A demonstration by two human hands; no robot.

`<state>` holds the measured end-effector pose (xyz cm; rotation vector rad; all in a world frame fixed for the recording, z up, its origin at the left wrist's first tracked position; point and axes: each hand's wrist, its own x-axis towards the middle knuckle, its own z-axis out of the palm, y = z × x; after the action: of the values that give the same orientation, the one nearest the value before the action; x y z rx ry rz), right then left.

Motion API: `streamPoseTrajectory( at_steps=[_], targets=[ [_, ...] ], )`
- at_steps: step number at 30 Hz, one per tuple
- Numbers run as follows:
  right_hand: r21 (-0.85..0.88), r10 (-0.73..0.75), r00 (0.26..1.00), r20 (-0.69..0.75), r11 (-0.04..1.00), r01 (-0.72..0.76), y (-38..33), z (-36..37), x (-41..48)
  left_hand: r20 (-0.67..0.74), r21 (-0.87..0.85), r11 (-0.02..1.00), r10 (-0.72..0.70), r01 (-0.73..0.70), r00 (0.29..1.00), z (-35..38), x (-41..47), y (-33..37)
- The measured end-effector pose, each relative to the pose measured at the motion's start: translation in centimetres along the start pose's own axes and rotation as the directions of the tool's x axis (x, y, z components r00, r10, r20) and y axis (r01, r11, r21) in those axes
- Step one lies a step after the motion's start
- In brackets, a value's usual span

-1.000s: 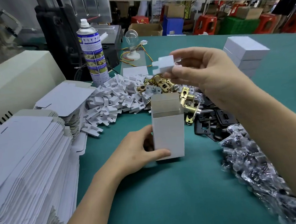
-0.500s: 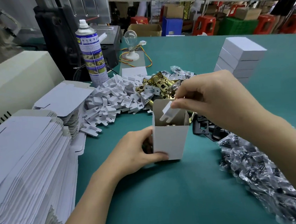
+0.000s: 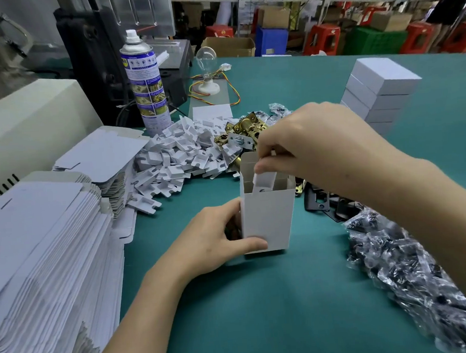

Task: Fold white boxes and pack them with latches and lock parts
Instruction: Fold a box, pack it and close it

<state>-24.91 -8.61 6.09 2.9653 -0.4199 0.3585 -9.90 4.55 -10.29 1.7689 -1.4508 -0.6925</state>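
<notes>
An open white box (image 3: 268, 218) stands upright on the green table, its top flaps up. My left hand (image 3: 217, 241) grips the box's lower left side. My right hand (image 3: 315, 145) is over the box mouth, fingers pinched on a white cardboard insert (image 3: 263, 178) that sits partly inside the box. Brass latches (image 3: 246, 130) lie just behind the box, partly hidden by my right hand. Black strike plates (image 3: 320, 202) lie to the box's right.
Stacks of flat white box blanks (image 3: 39, 258) fill the left. A heap of white inserts (image 3: 181, 158) lies behind. Bagged screws (image 3: 403, 269) spread at right. Finished boxes (image 3: 380, 91) are stacked at far right. A spray can (image 3: 145, 83) and a bulb (image 3: 207, 68) stand at the back.
My right hand came down from above the table with the white insert and has pushed it into the box mouth. My left hand has kept its hold on the box.
</notes>
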Motion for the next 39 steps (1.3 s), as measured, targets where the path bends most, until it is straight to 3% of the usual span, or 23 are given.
streamPoseTrajectory(
  at_steps=[4, 9, 13, 21, 24, 27, 28, 31, 34, 39],
  targets=[
    [0.135, 0.073, 0.996, -0.05, 0.989, -0.066, 0.7, -0.4, 0.0, 0.001, -0.006, 1.0, -0.018, 0.018, 1.0, 0.0, 0.0, 0.0],
    [-0.01, 0.025, 0.998, 0.059, 1.0, -0.024, -1.1, 0.5, 0.1, 0.004, -0.003, 0.999, -0.035, 0.035, 0.999, 0.0, 0.0, 0.0],
    [-0.003, -0.018, 0.986, 0.163, 1.0, 0.019, -2.3, 1.4, 0.4, -0.001, 0.007, 0.998, -0.062, 0.062, 0.998, 0.0, 0.0, 0.2],
    [0.037, -0.048, 0.976, 0.21, 0.998, 0.041, -1.9, 1.8, 0.0, -0.001, -0.011, 0.998, -0.062, 0.062, 0.998, 0.0, -0.1, 0.2],
    [0.212, -0.025, 0.992, 0.127, 0.977, -0.003, -0.4, 1.0, -0.3, 0.003, -0.027, 0.998, -0.048, 0.048, 0.999, 0.0, 0.0, 0.1],
    [0.323, 0.182, 0.978, -0.098, 0.936, -0.142, 3.7, 0.2, -0.5, 0.004, -0.018, 0.999, -0.035, 0.035, 0.999, -0.1, 0.0, 0.0],
    [0.318, 0.255, 0.961, -0.11, 0.925, -0.208, 5.2, 0.2, -0.6, 0.002, -0.02, 0.999, -0.032, 0.032, 0.999, -0.1, 0.0, -0.1],
    [0.122, 0.354, 0.93, 0.102, 0.923, -0.364, 8.4, 2.0, -1.0, 0.001, -0.033, 0.999, -0.019, 0.019, 1.0, -0.1, 0.0, -0.1],
    [-0.014, 0.341, 0.877, 0.339, 0.934, -0.358, 9.2, 4.8, -1.7, 0.014, -0.062, 0.998, 0.002, -0.001, 1.0, 0.0, 0.0, -0.1],
    [-0.092, 0.357, 0.843, 0.403, 0.932, -0.351, 9.5, 7.8, -2.8, 0.029, -0.077, 0.997, -0.018, 0.02, 0.999, 0.1, 0.0, -0.1]
  ],
)
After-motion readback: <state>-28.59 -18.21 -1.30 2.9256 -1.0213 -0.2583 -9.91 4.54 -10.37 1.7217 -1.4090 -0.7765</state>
